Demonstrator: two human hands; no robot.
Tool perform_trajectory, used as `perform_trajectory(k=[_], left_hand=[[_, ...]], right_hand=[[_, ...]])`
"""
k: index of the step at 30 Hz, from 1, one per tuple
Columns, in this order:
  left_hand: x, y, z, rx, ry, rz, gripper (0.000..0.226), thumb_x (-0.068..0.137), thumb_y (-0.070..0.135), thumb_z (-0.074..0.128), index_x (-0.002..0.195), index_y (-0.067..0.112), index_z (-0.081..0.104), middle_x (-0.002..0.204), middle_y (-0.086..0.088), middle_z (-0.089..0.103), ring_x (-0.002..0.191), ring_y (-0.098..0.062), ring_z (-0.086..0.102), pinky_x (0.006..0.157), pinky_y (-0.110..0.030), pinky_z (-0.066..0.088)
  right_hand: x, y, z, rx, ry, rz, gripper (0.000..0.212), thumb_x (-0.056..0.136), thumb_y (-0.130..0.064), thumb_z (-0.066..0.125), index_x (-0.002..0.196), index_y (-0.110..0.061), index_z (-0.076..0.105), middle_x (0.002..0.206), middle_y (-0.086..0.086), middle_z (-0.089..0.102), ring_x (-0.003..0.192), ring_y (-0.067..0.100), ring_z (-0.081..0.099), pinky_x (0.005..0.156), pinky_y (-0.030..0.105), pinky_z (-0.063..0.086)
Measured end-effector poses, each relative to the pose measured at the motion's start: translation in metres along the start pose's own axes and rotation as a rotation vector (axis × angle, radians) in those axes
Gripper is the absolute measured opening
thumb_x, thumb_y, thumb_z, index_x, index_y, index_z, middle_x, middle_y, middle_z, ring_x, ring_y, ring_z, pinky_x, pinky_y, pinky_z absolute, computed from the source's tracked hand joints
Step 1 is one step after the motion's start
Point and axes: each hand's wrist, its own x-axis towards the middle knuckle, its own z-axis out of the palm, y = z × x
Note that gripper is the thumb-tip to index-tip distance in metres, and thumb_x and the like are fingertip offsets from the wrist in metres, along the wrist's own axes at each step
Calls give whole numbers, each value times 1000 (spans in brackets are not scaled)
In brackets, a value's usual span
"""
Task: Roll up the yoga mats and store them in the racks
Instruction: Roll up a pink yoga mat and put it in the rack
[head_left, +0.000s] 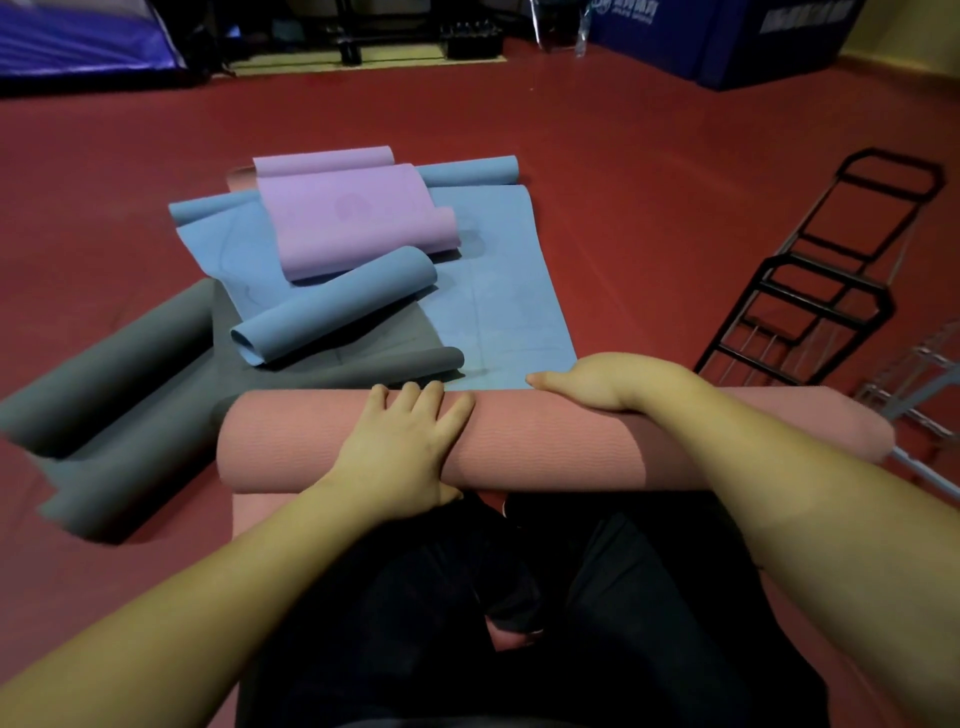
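Hands lie over the pink roll (545, 441) on the floor at the person's knees, left hand (410, 447) draped on its middle with thumb tucked beneath, right hand (597, 382) gripping its far side, apparently keeping the tight, ribbed, nearly finished cylinder from unrolling.
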Motion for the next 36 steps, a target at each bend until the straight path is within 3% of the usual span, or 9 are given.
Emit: perform_trajectory(k=[7,10,12,15,21,26,30,33,36], left_hand=[[-23,6,-32,-81,-91,35,110,46,82,47,138,21,39,118,-6,60,102,-31,59,86,-48,49],[-22,5,-34,-112,-234,67,114,51,83,55,146,27,27,132,-1,52,118,-27,52,97,-46,44],[-15,2,-31,-173,-318,64,116,54,82,63,149,29,24,136,1,48,123,-25,48,102,-44,40],[2,-8,-32,-283,-412,57,116,52,81,69,148,32,26,136,3,48,123,-22,47,103,-40,41],[41,-33,-31,-656,-710,-4,101,50,63,87,137,39,41,126,16,58,113,-11,56,103,-34,44],[66,-40,-26,-817,-835,-47,83,63,40,91,133,35,46,121,13,60,107,-7,57,90,-25,45],[63,-42,-22,-817,-725,-32,90,55,56,87,134,35,49,121,15,58,113,-9,55,98,-29,44],[52,-42,-21,-670,-489,-3,106,46,78,67,139,31,47,123,8,45,118,-11,39,105,-31,34],[32,-29,-18,-638,-176,-85,89,57,75,53,130,24,56,117,1,47,113,-21,43,102,-41,39]], right_hand=[[-17,9,8,36,-119,13,80,88,-80,31,142,-25,52,156,3,38,141,23,37,113,38,24],[-21,7,14,29,-160,8,77,93,-74,31,140,-18,54,154,5,40,139,24,40,110,35,27],[-19,4,17,4,-93,-11,72,95,-69,32,134,-16,60,148,9,48,132,26,46,105,34,32],[-14,2,19,-27,105,-73,53,99,-61,35,101,-21,70,115,5,68,102,24,58,84,32,41],[-27,-4,34,-72,191,-108,74,93,-73,21,122,-20,64,127,9,64,116,29,57,93,38,45],[-25,-7,50,-200,423,-92,72,90,-76,18,108,-24,64,112,3,65,106,28,59,73,36,35],[-18,-6,47,-153,404,-55,71,89,-76,21,101,-23,66,107,3,68,104,27,61,73,36,39],[-11,-6,39,-129,339,-47,77,89,-77,20,111,-21,69,115,8,68,110,30,60,80,37,42],[-1,-6,28,-83,227,-14,85,90,-78,19,119,-15,68,129,13,62,118,31,56,92,39,44]])
